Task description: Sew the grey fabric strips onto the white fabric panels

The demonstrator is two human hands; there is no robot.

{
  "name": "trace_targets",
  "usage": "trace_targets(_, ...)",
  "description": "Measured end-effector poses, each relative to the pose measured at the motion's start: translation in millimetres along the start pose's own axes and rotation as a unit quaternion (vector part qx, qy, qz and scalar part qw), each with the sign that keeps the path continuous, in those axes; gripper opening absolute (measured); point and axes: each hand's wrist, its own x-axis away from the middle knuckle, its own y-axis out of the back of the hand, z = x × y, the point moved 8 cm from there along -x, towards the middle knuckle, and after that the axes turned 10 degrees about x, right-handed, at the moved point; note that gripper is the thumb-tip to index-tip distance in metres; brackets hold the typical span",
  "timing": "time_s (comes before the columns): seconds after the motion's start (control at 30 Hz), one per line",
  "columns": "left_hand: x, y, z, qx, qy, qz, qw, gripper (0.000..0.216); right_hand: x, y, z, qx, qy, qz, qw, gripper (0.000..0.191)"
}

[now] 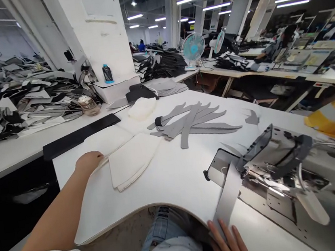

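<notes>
The grey strip (229, 193) is best kept flat by the spread right hand (229, 243). Whether white fabric (111, 139) is pinched by the left hand (88, 163) cannot be told.

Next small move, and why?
I'd probably slide the left hand toward the sewing machine, drawing the nearer white piece along. That hand is already at the white pieces' edge, while the right hand rests on the near end of a grey strip whose far end reaches the machine. Whether the left grip is closed, I can't tell.
</notes>
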Motion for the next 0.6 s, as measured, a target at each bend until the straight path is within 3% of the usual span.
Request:
trace_targets(0.07,1,-1,15,-0.012,0.062,0.031,0.998,0.051,-2,3,-1,-0.01,0.036,0.023,0.999,0.035)
trace_targets(0.17,3,5,11,-0.044,0.08,0.006,0.996,0.058,-4,5,-2,-0.012,0.05,0.068,0.996,0.036)
trace_targets(0.27,11,-2,-25,-0.101,-0.021,-0.045,0.994,0.061,-7,8,-5,-0.038,0.006,0.104,0.994,0.032)
trace_targets(0.33,20,-22,-58,-0.156,-0.128,-0.07,0.977,0.053,-8,11,-6,-0.066,-0.02,0.122,0.99,0.031)
trace_targets(0.43,32,-74,-88,-0.224,-0.222,-0.005,0.949,0.052,-8,10,-7,-0.089,-0.016,0.172,0.981,0.035)
trace_targets(0.5,34,-103,-95,-0.229,-0.227,0.049,0.945,0.049,-8,7,-10,-0.094,-0.016,0.2,0.975,0.038)
trace_targets(0.6,29,-122,-92,-0.221,-0.174,0.077,0.956,0.054,-8,5,-15,-0.127,-0.024,0.213,0.968,0.035)
